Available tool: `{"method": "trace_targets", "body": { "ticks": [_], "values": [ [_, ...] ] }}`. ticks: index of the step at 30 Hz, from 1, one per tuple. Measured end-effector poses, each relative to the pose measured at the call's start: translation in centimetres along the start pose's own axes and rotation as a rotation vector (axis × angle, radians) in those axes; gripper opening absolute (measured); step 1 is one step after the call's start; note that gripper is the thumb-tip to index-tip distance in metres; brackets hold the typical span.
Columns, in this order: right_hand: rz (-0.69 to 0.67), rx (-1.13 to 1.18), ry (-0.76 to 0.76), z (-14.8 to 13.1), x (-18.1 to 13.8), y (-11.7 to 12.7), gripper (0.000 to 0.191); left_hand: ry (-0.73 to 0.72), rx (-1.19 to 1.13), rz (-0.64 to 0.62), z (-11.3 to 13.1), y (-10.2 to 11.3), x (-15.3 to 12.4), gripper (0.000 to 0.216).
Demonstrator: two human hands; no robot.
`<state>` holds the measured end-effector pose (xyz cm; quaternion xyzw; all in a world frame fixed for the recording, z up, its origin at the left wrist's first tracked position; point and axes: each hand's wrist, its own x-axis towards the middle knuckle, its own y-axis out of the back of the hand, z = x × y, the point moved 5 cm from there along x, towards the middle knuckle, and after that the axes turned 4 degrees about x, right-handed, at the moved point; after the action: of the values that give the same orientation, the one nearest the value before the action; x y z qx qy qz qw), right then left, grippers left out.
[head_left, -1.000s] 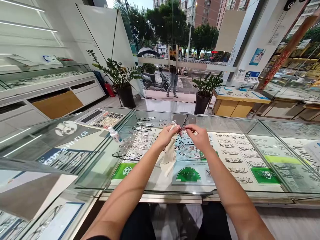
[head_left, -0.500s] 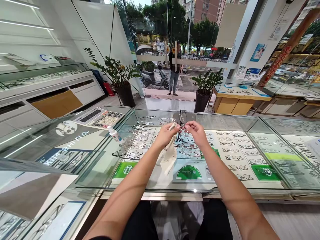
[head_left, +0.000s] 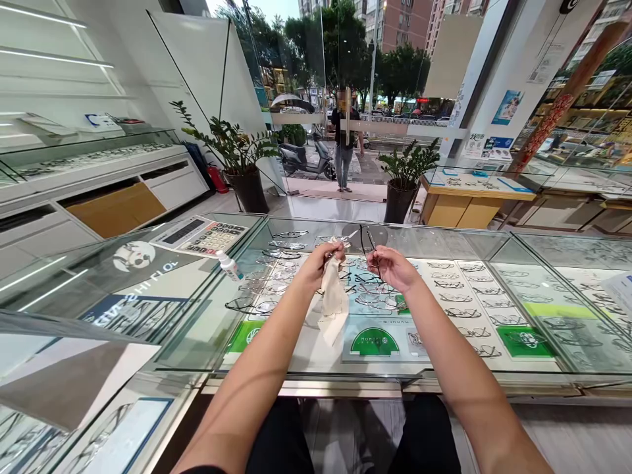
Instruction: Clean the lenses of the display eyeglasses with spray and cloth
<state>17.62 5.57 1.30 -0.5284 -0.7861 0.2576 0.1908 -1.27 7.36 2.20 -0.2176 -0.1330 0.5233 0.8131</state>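
Note:
My left hand [head_left: 323, 258] pinches a pale cleaning cloth [head_left: 333, 303] that hangs down over the glass display counter [head_left: 444, 359]. My right hand [head_left: 392, 266] holds a pair of thin dark-framed glasses [head_left: 368, 240] upright by the frame, a little to the right of the cloth. The two hands are a short way apart above the counter, which holds several rows of glasses under its top.
A small white spray bottle [head_left: 228, 265] and a calculator [head_left: 200, 235] stand on the counter to the left. Potted plants [head_left: 241, 161] flank a glass door, and a person [head_left: 344, 141] stands outside it. More display cases line the left wall and the right side.
My hands were together with the cloth on the glasses. They have drawn apart: the left keeps the cloth, the right has lifted the glasses clear.

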Motion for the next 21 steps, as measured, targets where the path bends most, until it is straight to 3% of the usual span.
{"method": "trace_targets", "body": {
  "ticks": [3, 6, 8, 13, 21],
  "values": [
    [-0.095, -0.027, -0.049, 0.2, -0.2, 0.0, 0.024, 0.075, -0.243, -0.125, 0.9, -0.4, -0.5, 0.025],
    [-0.164, -0.03, -0.083, 0.5, -0.3, -0.2, 0.025, 0.105, -0.392, -0.109, 1.4, -0.4, -0.9, 0.025],
    [-0.183, -0.007, -0.087, 0.6, -0.4, -0.3, 0.027, 0.108, -0.454, -0.077, 1.4, -0.5, -1.0, 0.04],
    [-0.166, 0.024, -0.063, 0.4, -0.4, -0.3, 0.024, 0.083, -0.443, -0.057, 1.4, -0.8, -1.3, 0.078],
    [-0.178, -0.007, -0.078, 0.6, -0.4, -0.4, 0.023, -0.125, -0.395, -0.095, 2.3, -1.0, -1.8, 0.089]
  ]
}}
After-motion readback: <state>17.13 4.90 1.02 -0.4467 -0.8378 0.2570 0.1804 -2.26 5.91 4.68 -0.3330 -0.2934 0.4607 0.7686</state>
